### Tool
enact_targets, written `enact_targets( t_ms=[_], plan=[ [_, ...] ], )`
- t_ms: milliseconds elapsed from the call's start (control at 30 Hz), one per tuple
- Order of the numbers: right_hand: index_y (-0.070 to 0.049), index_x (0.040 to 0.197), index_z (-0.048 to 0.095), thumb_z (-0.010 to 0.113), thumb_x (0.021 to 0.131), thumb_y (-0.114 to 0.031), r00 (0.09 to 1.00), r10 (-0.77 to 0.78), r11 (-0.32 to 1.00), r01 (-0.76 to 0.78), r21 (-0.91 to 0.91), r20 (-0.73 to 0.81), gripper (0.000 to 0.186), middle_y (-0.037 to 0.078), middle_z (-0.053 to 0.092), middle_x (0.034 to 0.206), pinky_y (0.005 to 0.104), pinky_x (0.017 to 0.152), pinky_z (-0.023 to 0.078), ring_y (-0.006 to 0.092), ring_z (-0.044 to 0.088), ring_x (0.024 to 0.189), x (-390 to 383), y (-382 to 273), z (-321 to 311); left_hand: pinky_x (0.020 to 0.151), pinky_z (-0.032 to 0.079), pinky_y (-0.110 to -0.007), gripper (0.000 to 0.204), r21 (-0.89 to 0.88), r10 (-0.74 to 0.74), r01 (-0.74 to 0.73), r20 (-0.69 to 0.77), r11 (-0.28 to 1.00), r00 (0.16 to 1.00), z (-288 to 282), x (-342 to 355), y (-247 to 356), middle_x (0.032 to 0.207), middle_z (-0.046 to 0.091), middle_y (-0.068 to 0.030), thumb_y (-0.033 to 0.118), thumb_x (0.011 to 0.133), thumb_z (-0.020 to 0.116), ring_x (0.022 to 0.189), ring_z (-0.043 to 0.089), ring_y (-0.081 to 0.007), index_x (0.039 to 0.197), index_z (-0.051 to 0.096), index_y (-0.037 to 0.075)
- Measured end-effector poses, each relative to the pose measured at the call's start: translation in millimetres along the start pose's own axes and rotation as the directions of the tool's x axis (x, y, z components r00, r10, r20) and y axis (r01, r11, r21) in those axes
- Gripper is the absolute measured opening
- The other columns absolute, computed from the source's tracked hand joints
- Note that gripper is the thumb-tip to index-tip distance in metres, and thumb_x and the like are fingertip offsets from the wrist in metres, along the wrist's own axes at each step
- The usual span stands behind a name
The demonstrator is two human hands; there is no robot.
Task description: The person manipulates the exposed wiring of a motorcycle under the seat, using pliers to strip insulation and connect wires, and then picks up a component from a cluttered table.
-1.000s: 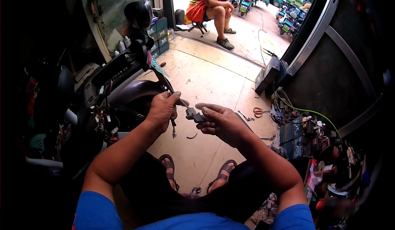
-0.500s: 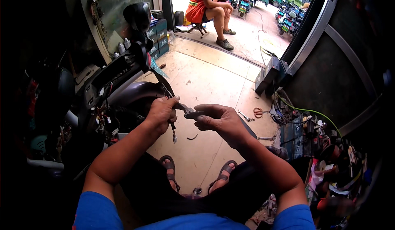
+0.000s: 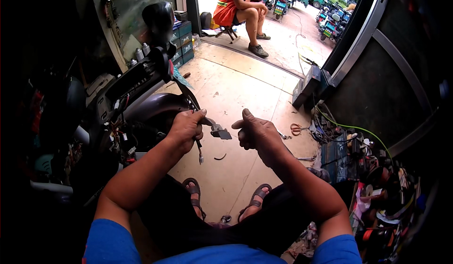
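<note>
My left hand (image 3: 185,128) is closed, its thumb and fingers gripping a dark wiring harness (image 3: 208,121). From the harness's right end sticks out a flat, dark flap that looks like tape (image 3: 222,134). Below the same hand dangles a wire with a pale plug connector (image 3: 201,159). To the right of the flap, and apart from it, my right hand (image 3: 257,134) has its thumb raised and its fingers loosely bent, with nothing visible in them. A partly stripped scooter (image 3: 155,106) with exposed wires stands on my left; the harness appears to run toward it.
Scissors (image 3: 296,129) and wrenches (image 3: 306,159) lie on the floor (image 3: 245,89) at right, near heaped cables, parts and a dark battery box (image 3: 309,85). Stacked boxes (image 3: 181,44) stand by the doorway, where a person (image 3: 238,9) in orange sits. A short black scrap (image 3: 220,157) lies below my hands.
My right hand has let go of the dark flap and moved a little to the right, its thumb lifting. My left hand holds the harness in the same place.
</note>
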State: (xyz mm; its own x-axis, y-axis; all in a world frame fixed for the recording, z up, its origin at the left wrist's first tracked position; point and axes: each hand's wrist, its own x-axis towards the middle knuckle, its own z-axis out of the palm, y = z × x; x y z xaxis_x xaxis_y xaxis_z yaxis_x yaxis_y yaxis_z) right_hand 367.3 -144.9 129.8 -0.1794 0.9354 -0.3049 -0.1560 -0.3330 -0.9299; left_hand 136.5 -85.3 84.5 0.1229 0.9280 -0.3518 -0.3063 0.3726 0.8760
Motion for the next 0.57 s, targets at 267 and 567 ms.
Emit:
enact_targets(
  t_ms=[267,567],
  plan=[
    [0.000,0.111,0.071,0.071,0.100,-0.038,0.999,-0.052,0.988,0.053,-0.143,0.008,0.040,0.002,0.066,0.081,0.0223,0.063,0.048,0.0085,0.060,0.069,5.7,7.7,-2.8,0.041,0.032,-0.028,0.021,0.018,0.039,-0.040,0.049,0.999,0.998,-0.4,1.3,1.4,0.082,0.073,-0.0146,0.019,0.104,0.062,0.041,0.035,-0.0092,0.091,0.051,0.007],
    [0.001,0.133,0.063,0.070,0.101,-0.035,0.993,0.086,0.987,-0.073,-0.145,0.081,0.048,0.010,0.072,0.112,0.0271,0.082,0.057,0.0151,0.069,0.093,14.4,21.1,-5.6,0.063,0.049,-0.022,0.022,0.225,0.693,-0.710,0.158,0.668,0.703,9.0,2.6,8.5,0.089,0.075,-0.0155,0.020,0.104,0.065,0.065,0.065,-0.0116,0.113,0.054,0.002]
  ],
)
